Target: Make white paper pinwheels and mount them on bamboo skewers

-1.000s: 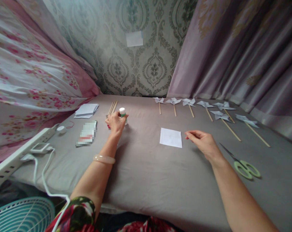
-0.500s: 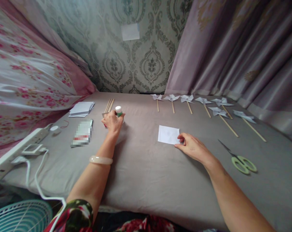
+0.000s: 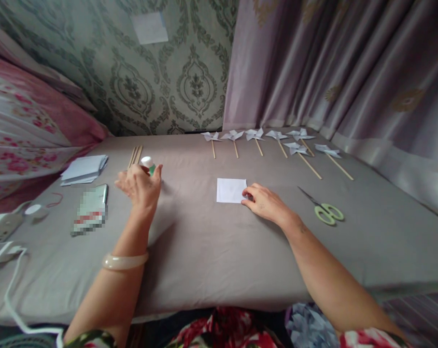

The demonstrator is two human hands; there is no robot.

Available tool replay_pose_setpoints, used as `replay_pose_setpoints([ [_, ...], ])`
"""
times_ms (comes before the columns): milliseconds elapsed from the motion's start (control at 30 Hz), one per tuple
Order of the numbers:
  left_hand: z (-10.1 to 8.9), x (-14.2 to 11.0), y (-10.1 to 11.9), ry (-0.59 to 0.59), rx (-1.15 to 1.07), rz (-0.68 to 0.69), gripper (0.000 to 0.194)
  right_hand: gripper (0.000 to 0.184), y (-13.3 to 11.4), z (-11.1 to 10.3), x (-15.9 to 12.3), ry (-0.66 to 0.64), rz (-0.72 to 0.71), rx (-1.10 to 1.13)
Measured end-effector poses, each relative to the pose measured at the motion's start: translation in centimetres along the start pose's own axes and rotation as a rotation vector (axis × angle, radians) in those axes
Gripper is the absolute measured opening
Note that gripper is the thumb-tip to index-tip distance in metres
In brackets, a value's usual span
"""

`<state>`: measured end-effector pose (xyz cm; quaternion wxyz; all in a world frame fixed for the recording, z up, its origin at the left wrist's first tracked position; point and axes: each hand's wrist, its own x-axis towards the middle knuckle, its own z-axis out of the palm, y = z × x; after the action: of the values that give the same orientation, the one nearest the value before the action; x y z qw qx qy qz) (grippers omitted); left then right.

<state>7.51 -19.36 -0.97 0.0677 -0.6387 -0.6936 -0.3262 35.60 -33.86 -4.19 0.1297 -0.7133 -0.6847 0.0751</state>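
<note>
My left hand point(image 3: 141, 188) is at the back left, thumb and fingers apart. Just behind it stands a glue stick point(image 3: 147, 162) with a white cap and green label, its lower part hidden by the hand. Thin wooden sticks point(image 3: 135, 155) lie beyond the same hand. My right hand point(image 3: 264, 200) has thumb and fingertips closed on the right edge of a small white paper square point(image 3: 231, 190), which rests flat on the cloth-covered table point(image 3: 204, 251).
Several paper pinwheels point(image 3: 255, 135) on sticks line the back right. Green-handled scissors point(image 3: 327, 212) lie right of my right hand. At left are a paper stack point(image 3: 84, 169), a blurred-out flat object point(image 3: 90, 210) and a white power strip point(image 3: 3, 227) with cables.
The view has swung to the right. My left hand's fingers have spread and come away from the glue stick. My right hand still holds the paper square's edge.
</note>
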Motion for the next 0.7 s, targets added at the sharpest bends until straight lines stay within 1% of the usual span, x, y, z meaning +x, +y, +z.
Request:
replay_pose_setpoints([
  [33,-0.1,-0.4,0.7,-0.048,-0.05,0.058,0.037,0.02,0.0,0.0,0.0,0.0,-0.002,-0.001],
  [67,-0.1,-0.9,1.5,-0.139,-0.119,0.113,0.035,0.02,0.0,0.0,0.0,-0.001,-0.004,-0.002],
  [100,0.0,-1.4,2.4,-0.26,-0.203,0.156,0.035,0.019,0.0,0.0,0.0,-0.001,-0.003,-0.001],
  [167,0.7,-2.6,4.1,-0.561,-0.36,0.222,0.036,0.019,0.0,0.0,0.0,-0.002,0.005,0.002],
  [200,1.2,-3.3,5.0,-0.668,-0.387,0.255,0.034,0.019,0.0,0.0,0.0,-0.001,0.008,0.006],
  [233,1.7,-3.9,5.7,-0.736,-0.377,0.29,0.031,0.019,0.0,0.1,0.1,-0.001,0.012,0.009],
  [267,2.3,-4.4,6.4,-0.768,-0.345,0.309,0.029,0.019,0.0,0.1,0.1,-0.002,0.013,0.012],
  [333,3.4,-5.3,7.4,-0.737,-0.253,0.357,0.028,0.019,-0.2,0.0,0.1,-0.005,0.011,0.017],
  [367,3.9,-5.7,7.7,-0.694,-0.215,0.369,0.028,0.019,-0.3,0.0,0.1,-0.006,0.011,0.017],
  [467,5.0,-6.5,8.3,-0.603,-0.162,0.333,0.027,0.02,-0.6,-0.2,0.0,-0.011,0.013,0.013],
  [567,5.6,-7.1,8.5,-0.597,-0.193,0.283,0.027,0.021,-0.9,-0.3,-0.2,-0.021,0.021,0.003],
  [700,5.8,-7.5,8.7,-0.637,-0.306,0.228,0.023,0.021,-1.0,-0.3,-0.2,-0.025,0.028,-0.022],
])
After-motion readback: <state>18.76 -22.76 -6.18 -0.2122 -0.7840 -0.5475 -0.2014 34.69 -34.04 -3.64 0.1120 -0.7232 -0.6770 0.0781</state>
